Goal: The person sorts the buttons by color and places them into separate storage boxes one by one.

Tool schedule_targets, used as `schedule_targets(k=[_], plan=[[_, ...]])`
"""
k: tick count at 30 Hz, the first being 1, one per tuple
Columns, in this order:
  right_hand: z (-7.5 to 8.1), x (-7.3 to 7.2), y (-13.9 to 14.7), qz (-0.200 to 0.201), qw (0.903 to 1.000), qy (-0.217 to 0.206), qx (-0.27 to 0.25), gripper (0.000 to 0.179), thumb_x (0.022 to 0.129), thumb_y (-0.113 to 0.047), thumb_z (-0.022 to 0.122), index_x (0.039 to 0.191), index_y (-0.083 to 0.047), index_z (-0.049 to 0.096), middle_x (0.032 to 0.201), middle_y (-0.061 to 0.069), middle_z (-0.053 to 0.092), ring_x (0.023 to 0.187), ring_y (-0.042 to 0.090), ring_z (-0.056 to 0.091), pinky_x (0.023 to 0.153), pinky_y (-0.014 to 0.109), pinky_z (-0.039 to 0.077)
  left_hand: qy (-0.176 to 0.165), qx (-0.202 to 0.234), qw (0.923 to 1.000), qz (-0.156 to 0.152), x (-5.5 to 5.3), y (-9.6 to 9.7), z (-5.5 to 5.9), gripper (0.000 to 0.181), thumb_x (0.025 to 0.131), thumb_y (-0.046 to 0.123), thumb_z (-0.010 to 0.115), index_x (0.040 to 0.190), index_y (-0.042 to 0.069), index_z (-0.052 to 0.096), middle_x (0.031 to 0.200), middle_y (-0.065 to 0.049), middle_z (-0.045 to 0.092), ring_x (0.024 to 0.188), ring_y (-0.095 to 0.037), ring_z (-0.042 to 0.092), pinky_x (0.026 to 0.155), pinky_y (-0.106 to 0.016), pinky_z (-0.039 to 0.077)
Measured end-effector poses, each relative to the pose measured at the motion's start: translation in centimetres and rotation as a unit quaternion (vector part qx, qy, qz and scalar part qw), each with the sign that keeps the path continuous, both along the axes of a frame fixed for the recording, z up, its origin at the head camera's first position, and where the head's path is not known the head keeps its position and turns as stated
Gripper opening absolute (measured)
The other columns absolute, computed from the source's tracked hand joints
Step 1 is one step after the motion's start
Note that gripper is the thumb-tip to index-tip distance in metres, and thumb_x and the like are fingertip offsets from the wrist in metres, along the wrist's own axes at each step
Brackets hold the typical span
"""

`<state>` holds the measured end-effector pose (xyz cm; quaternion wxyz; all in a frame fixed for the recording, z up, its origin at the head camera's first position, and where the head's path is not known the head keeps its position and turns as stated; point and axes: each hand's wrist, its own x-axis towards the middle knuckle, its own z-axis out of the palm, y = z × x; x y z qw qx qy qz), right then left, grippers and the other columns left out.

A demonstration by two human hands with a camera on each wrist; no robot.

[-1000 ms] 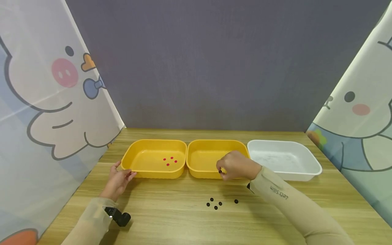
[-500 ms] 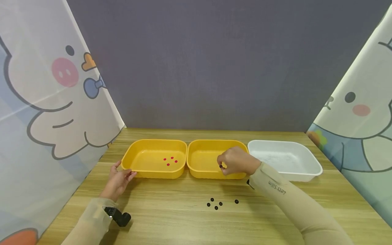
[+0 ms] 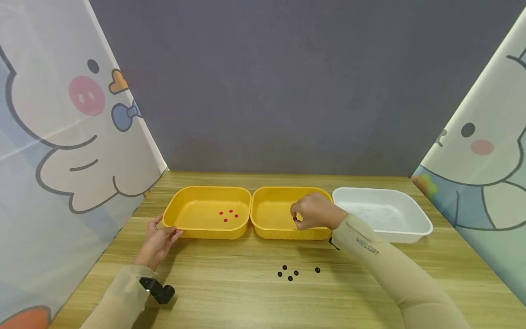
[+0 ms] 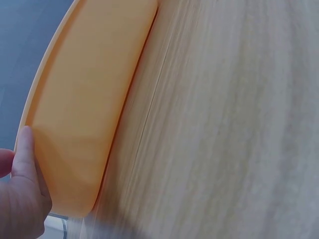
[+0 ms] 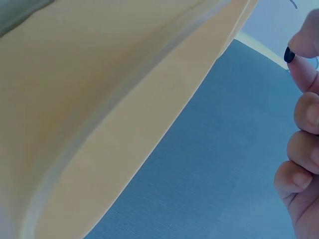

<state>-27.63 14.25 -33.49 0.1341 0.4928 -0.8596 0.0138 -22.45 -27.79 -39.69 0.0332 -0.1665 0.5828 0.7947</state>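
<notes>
In the head view my right hand [image 3: 315, 211] is over the front part of the middle yellow tray [image 3: 289, 234]. It pinches a small black button [image 5: 289, 55] between thumb and index finger, the other fingers curled in. My left hand [image 3: 158, 242] holds the front left corner of the left yellow tray [image 3: 211, 234], its fingertips at the rim. Several red buttons [image 3: 225, 220] lie inside that tray, toward its right side. More black buttons [image 3: 290, 278] are on the table in front of the middle tray, one [image 3: 317, 270] apart to the right.
A white tray [image 3: 411, 236] stands right of the two yellow ones, all in a row on the wooden table [image 3: 230, 292]. A dark grey panel [image 3: 263, 91] rises behind, with cartoon-printed cloths [image 3: 70, 183] on both sides.
My right hand has moved forward with the black button, from the middle tray's front rim to over its inside. The left hand stays at its corner.
</notes>
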Motion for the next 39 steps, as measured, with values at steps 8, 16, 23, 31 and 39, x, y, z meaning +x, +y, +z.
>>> schedule_targets(k=[8,16,23,31,39], plan=[[-0.1,-0.8,-0.1,-0.017,0.9993,-0.032,0.003,0.006,0.072,-0.013,0.068,0.077,-0.016,0.069,0.063,-0.009,0.06,0.045,0.001,0.031,0.042,0.018,0.031,-0.004,0.007,1.0,0.002,0.0,0.0,0.0,0.077,0.097,-0.009,0.034,0.148,0.017,-0.018,0.112,-0.015,0.032,0.069,-0.007,0.056,0.076,-0.016,0.055],[-0.1,-1.9,-0.3,-0.034,0.9983,-0.047,0.009,0.005,0.075,-0.014,0.066,0.078,-0.016,0.069,0.055,-0.011,0.05,0.045,0.002,0.026,0.043,0.017,0.025,-0.001,-0.003,1.0,0.004,0.0,-0.1,0.2,0.076,0.097,-0.008,0.034,0.148,0.017,-0.017,0.112,-0.015,0.033,0.069,-0.007,0.057,0.076,-0.015,0.055],[-0.3,-2.5,-0.2,-0.056,0.9956,-0.073,0.02,0.005,0.076,-0.015,0.066,0.08,-0.014,0.069,0.055,-0.012,0.049,0.046,0.002,0.029,0.044,0.017,0.029,0.0,-0.009,1.0,-0.001,0.1,0.0,0.1,0.077,0.097,-0.009,0.034,0.148,0.016,-0.018,0.112,-0.016,0.034,0.069,-0.007,0.057,0.076,-0.015,0.055],[0.2,-3.1,-0.4,-0.07,0.9927,-0.097,0.016,0.005,0.077,-0.012,0.066,0.08,-0.013,0.069,0.056,-0.011,0.049,0.048,0.004,0.032,0.046,0.019,0.032,0.007,-0.006,0.9999,0.004,0.0,-0.1,0.4,0.076,0.097,-0.009,0.033,0.148,0.016,-0.017,0.11,-0.016,0.034,0.068,-0.007,0.057,0.075,-0.015,0.055],[0.2,-3.5,-0.5,-0.087,0.989,-0.116,0.032,0.005,0.076,-0.012,0.067,0.081,-0.014,0.069,0.054,-0.011,0.048,0.048,0.005,0.034,0.047,0.02,0.033,0.009,-0.018,0.9998,0.003,0.0,0.0,-0.1,0.076,0.096,-0.01,0.032,0.149,0.014,-0.017,0.114,-0.017,0.031,0.067,-0.006,0.057,0.074,-0.014,0.055]])
